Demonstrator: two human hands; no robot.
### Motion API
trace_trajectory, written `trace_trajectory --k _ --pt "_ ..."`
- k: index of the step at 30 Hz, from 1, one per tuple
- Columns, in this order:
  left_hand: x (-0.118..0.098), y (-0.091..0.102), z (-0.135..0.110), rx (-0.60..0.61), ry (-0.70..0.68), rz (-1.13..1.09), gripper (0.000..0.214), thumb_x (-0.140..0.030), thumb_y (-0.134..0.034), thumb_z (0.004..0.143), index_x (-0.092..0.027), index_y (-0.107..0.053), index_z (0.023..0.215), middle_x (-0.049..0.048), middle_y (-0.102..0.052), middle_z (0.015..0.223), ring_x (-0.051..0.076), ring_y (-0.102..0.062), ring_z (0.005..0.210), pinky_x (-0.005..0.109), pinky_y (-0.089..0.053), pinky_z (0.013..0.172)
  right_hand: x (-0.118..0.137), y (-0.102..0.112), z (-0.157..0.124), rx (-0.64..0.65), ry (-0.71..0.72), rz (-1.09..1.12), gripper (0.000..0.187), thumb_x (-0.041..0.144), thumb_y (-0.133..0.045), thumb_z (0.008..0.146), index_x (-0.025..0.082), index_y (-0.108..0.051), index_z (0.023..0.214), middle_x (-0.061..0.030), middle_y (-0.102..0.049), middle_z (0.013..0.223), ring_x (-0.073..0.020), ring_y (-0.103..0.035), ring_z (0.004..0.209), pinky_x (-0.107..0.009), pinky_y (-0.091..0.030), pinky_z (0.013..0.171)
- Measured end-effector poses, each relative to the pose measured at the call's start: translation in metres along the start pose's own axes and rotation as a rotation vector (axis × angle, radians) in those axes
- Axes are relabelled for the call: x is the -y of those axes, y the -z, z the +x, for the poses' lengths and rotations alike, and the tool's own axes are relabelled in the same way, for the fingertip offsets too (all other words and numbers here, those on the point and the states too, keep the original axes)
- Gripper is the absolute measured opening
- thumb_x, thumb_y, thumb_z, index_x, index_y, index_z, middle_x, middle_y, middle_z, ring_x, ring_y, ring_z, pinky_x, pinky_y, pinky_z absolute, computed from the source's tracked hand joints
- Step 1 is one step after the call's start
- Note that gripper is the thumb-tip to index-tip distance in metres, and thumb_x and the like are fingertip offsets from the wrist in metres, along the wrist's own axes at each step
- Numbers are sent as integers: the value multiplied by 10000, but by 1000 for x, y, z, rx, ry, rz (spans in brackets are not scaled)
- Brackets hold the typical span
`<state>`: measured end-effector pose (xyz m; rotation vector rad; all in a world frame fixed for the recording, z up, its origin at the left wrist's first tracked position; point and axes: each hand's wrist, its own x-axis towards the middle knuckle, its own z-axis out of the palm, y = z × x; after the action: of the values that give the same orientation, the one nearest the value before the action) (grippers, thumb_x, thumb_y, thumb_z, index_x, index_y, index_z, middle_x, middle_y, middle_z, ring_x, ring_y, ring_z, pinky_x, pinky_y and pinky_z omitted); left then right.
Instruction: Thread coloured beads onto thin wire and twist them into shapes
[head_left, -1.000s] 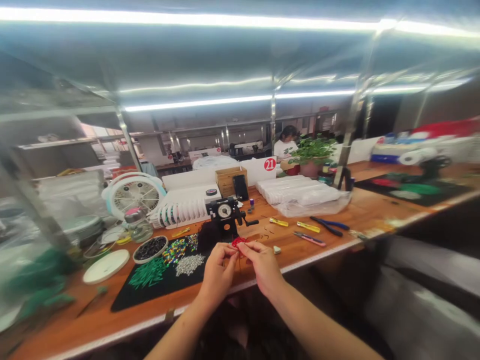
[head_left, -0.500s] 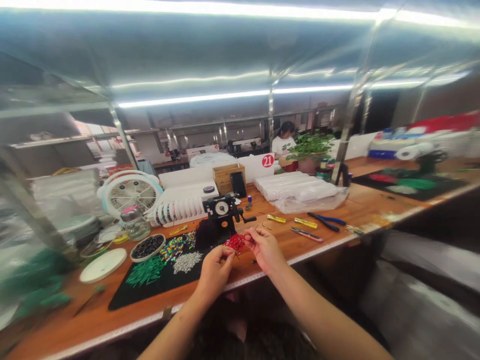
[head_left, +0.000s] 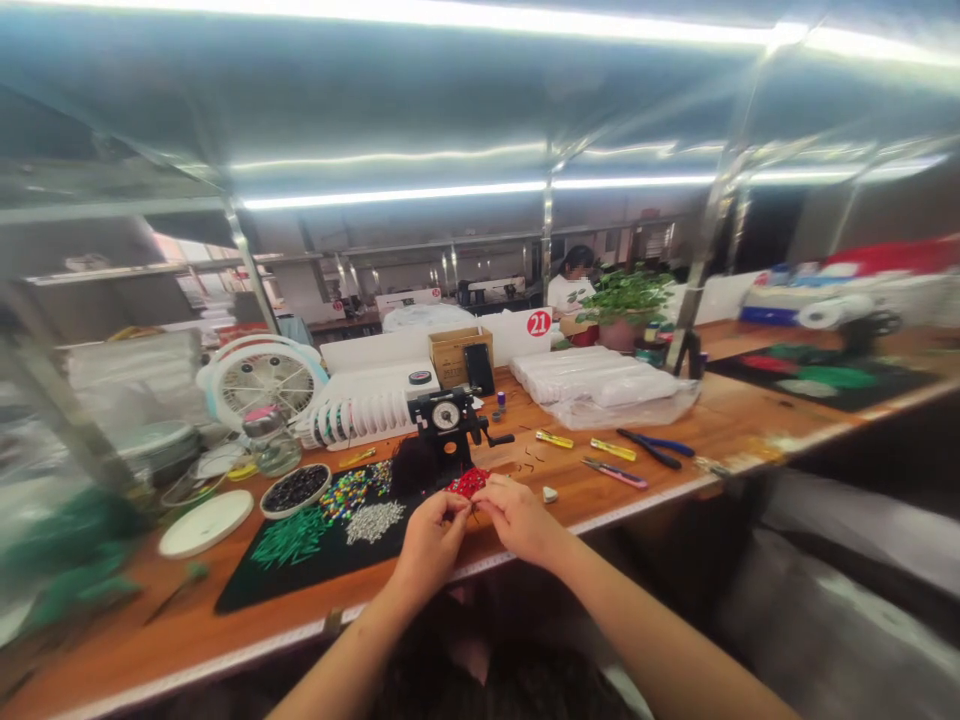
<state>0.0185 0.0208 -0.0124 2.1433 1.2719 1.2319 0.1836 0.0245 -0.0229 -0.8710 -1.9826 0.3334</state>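
My left hand (head_left: 431,545) and my right hand (head_left: 517,518) meet over the front edge of the wooden bench (head_left: 675,440). Both pinch a small red beaded piece (head_left: 467,484) between their fingertips. Just behind it stands a black hand-crank device with a dial (head_left: 448,422). To the left lies a black mat (head_left: 300,570) with piles of green tube beads (head_left: 289,542), silver beads (head_left: 375,520) and mixed coloured beads (head_left: 349,492).
A bowl of dark beads (head_left: 296,489), a white lid (head_left: 206,522), a glass jar (head_left: 266,440) and a small fan (head_left: 262,378) sit at the left. Pliers and cutters (head_left: 622,455) lie at the right, near plastic bags (head_left: 600,385). Another person (head_left: 570,283) sits far behind a potted plant (head_left: 626,305).
My right hand came back down from a raised pull and rejoined the left at the red piece. The view shifted slightly.
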Motion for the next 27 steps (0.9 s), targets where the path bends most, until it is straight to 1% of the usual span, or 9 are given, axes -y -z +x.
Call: trace_trajectory --k 6,9,12,14,16,18,21,23,27 --pt "-2 1 -1 1 -11 -39 133 -243 -529 795 -182 -605 704 37 -677 759 177 -624 741 299 -482 710 -4 -3 -1 -28 -63 73 228 62 -460 852 163 -664 841 -40 -604 792 -155 -552 778 -270 -434 736" --pt "-4 3 -1 -6 -4 -46 130 -246 -529 788 -185 -603 700 40 -678 754 178 -624 735 301 -486 703 -1 -2 -2 -16 -49 81 228 52 -460 847 164 -658 857 -41 -606 807 -156 -554 794 -276 -442 754" --pt "-4 3 -1 -22 19 -36 128 -236 -524 784 -184 -607 702 42 -679 747 179 -621 722 300 -480 683 4 -3 -5 8 -15 24 177 73 -531 817 166 -631 929 -49 -601 861 -175 -547 850 -301 -447 801" --pt "-3 3 -1 -28 33 -27 127 -230 -522 780 -185 -604 694 37 -676 733 176 -617 706 296 -476 671 6 -7 -7 -12 -6 -56 181 94 -573 795 168 -617 954 -62 -597 893 -199 -540 881 -333 -447 826" --pt "-3 3 -3 -26 40 -15 122 -218 -520 772 -186 -600 686 31 -670 719 173 -611 693 296 -472 671 5 -14 -9 -49 12 -135 167 102 -542 817 166 -620 950 -79 -598 892 -214 -537 877 -350 -453 815" --pt "-3 3 -5 -18 39 5 116 -195 -518 760 -185 -599 677 28 -662 711 172 -602 692 298 -464 679 2 -20 -10 -62 44 -183 193 101 -467 856 163 -632 935 -87 -600 855 -214 -542 835 -343 -461 772" --pt "-4 4 -10 1 27 44 117 -165 -509 760 -185 -601 690 29 -650 726 172 -583 701 296 -446 682 0 -22 -13 -45 75 -174 255 99 -401 882 168 -644 922 -90 -602 837 -211 -547 823 -340 -456 766" --pt "-4 3 -15 12 16 65 124 -155 -497 774 -187 -598 710 28 -638 732 169 -570 698 288 -435 672 2 -21 -13 -25 36 -121 256 92 -400 877 175 -641 887 -83 -602 843 -206 -548 835 -331 -450 766" --pt "-2 -2 -23 15 6 90 125 -157 -478 806 -190 -584 748 27 -611 740 168 -550 693 278 -420 643 10 -14 -14 17 -118 -32 214 84 -424 848 168 -587 736 -53 -573 767 -179 -532 736 -294 -430 675"
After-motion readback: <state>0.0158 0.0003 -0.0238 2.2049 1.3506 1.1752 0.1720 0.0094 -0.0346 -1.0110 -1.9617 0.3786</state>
